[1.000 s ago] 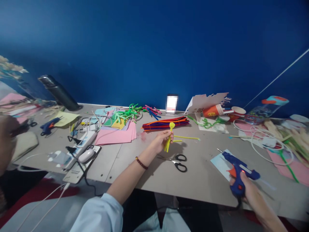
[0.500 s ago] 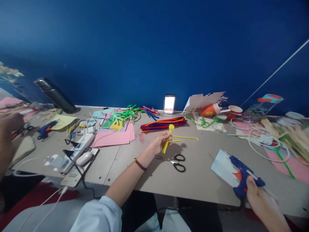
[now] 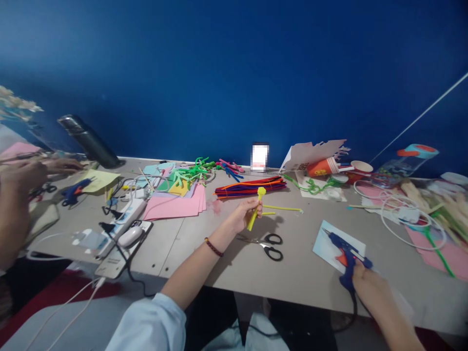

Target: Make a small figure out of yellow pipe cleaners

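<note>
My left hand [image 3: 247, 214] is closed around a yellow pipe-cleaner piece [image 3: 261, 192], held upright with a small rounded head on top and its stems poking out below the fingers. My right hand [image 3: 367, 279] grips a blue hot glue gun [image 3: 350, 249] with an orange trigger; the nozzle points up and left over a pale blue sheet of paper [image 3: 321, 243]. Black-handled scissors [image 3: 273, 246] lie on the table below my left hand. Behind that hand rest a long yellow pipe cleaner [image 3: 285, 208] and a bundle of red, orange and purple pipe cleaners [image 3: 250, 187].
On the left are pink paper sheets [image 3: 173, 205], a power strip [image 3: 126, 219], a phone [image 3: 113, 265] with a white case on it, and a second glue gun [image 3: 75, 191]. Another person's hand [image 3: 24, 175] works at far left. Paper cups [image 3: 323, 167] and coiled cable stand at right.
My right hand has brought the glue gun left and slightly up, over the blue paper. My left hand stays nearly still with the yellow piece. The view has shifted slightly.
</note>
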A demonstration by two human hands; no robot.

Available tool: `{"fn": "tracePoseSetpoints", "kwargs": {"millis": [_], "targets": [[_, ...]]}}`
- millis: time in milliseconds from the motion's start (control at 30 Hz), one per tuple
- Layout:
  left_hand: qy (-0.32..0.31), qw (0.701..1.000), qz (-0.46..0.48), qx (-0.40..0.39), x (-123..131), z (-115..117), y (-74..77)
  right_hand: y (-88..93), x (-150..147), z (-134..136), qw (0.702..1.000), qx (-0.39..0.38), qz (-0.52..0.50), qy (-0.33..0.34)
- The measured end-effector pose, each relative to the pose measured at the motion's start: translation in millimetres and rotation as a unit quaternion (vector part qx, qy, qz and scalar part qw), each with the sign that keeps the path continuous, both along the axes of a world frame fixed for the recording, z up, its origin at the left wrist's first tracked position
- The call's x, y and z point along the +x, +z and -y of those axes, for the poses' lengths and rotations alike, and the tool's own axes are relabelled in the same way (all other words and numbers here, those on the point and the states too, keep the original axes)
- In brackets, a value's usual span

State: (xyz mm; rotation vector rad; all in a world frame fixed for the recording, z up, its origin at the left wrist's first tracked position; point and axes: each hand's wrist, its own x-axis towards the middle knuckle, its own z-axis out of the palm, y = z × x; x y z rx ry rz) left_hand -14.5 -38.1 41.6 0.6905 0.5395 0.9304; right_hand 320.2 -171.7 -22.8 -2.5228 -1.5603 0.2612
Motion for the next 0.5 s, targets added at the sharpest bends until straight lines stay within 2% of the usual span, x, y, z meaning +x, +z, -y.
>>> {"fn": "tracePoseSetpoints", "kwargs": {"millis": [133, 233, 267, 333, 367, 400, 433, 500], "targets": [[-0.001, 1.000, 0.010, -0.002, -0.7, 1.0, 3.5, 19.3, -25.3, -21.7, 0.998, -0.062, -0.011, -0.004], [-0.010, 1.000, 0.007, 0.011, 0.0, 2.1, 4.5, 52.1, -46.9, -29.0, 0.997, -0.076, -0.005, -0.017], [-0.012, 1.000, 0.000, 0.020, 0.6, 2.7, 4.3, 64.9, -55.9, -30.7, 0.998, -0.055, 0.000, -0.030], [-0.012, 0.999, -0.022, 0.041, 2.1, 4.2, 3.6, 89.0, -77.7, -36.1, 0.998, 0.055, -0.027, -0.033], [-0.010, 0.998, -0.034, 0.050, 2.9, 5.0, 3.2, 98.7, -90.5, -40.7, 0.988, 0.127, -0.085, -0.007], [-0.010, 0.997, -0.045, 0.057, 3.5, 5.9, 2.8, 106.2, -103.9, -46.8, 0.966, 0.201, -0.163, 0.030], [-0.009, 0.997, -0.055, 0.062, 4.0, 6.6, 2.6, 111.2, -117.3, -54.5, 0.934, 0.236, -0.258, 0.073], [-0.008, 0.995, -0.067, 0.067, 4.7, 7.5, 2.1, 114.1, -142.0, -72.3, 0.871, 0.244, -0.403, 0.141]]}}
